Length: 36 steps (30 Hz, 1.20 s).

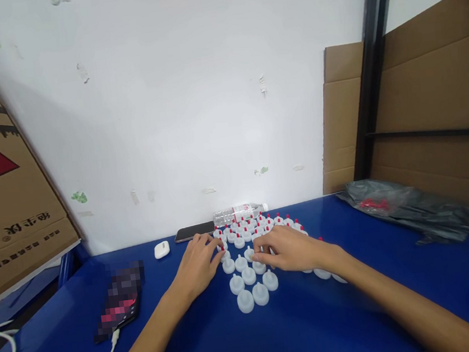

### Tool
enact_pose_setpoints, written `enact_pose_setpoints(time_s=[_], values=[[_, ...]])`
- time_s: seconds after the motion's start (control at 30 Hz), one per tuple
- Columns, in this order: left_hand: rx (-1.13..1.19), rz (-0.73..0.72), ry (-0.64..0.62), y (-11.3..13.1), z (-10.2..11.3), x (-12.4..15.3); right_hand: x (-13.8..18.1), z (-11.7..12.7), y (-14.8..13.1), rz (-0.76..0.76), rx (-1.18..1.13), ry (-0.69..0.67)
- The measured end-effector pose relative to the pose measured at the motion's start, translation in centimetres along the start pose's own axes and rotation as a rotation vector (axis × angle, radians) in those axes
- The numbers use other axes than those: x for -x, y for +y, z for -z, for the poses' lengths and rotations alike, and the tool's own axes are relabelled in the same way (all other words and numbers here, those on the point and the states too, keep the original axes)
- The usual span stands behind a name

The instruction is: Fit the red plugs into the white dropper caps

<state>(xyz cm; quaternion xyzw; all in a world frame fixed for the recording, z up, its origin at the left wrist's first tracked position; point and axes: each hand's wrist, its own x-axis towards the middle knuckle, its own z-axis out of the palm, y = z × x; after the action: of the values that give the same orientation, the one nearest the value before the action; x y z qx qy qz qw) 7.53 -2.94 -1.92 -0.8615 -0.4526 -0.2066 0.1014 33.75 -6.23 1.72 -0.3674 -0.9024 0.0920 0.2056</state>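
Many white round nozzle caps (245, 301) stand on a blue table, spouts up. The front ones have bare spouts; those farther back carry small red tips (238, 236). My left hand (198, 265) is at the left edge of the group, its thumb and forefinger closed around a red tip (222, 249) on a white nozzle cap. From the right, my right hand (287, 247) reaches over the group with curled fingers pinched beside a bare-spouted cap (249, 253). Whatever is between those fingertips is hidden. My right forearm partly covers several more caps (322, 273).
Along the wall lie a clear water bottle (239, 214) and a dark phone (194, 231). A white earphone case (162, 250) and a phone on a cable (122, 302) are at left. Cardboard (11, 184) stands at left, a grey plastic bag (411, 209) lies at right.
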Motion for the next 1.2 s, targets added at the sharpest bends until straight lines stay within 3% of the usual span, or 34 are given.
enact_pose_setpoints(time_s=[0.13, 0.33, 0.6, 0.73, 0.83, 1.0, 1.1, 1.2], values=[[0.036, 0.039, 0.008, -0.2, 0.1, 0.0, -0.1, -0.2, 0.0, -0.012, 0.089, 0.077], [0.201, 0.058, 0.201, 1.0, 1.5, 0.0, -0.3, -1.1, 0.0, -0.006, 0.185, 0.255], [0.377, -0.109, 0.319, 4.8, 0.8, 0.7, 0.0, -2.3, -0.7, 0.049, 0.269, 0.357], [0.358, -0.071, 0.333, 5.3, 0.5, 0.9, 0.0, -2.4, -0.6, 0.105, 0.255, 0.361], [0.225, -0.122, 0.323, 5.1, 0.8, 0.7, 0.0, -2.3, -0.5, 0.133, 0.277, 0.369], [-0.002, -0.158, 0.211, 5.5, 1.3, 0.5, 0.2, -2.5, -0.3, 0.228, 0.320, 0.378], [0.049, -0.159, 0.163, 5.8, 1.7, 0.6, 0.1, -2.7, 0.1, 0.282, 0.324, 0.398], [0.246, -0.044, 0.215, 5.3, 2.5, 0.7, 0.0, -2.4, 1.6, 0.261, 0.356, 0.472]])
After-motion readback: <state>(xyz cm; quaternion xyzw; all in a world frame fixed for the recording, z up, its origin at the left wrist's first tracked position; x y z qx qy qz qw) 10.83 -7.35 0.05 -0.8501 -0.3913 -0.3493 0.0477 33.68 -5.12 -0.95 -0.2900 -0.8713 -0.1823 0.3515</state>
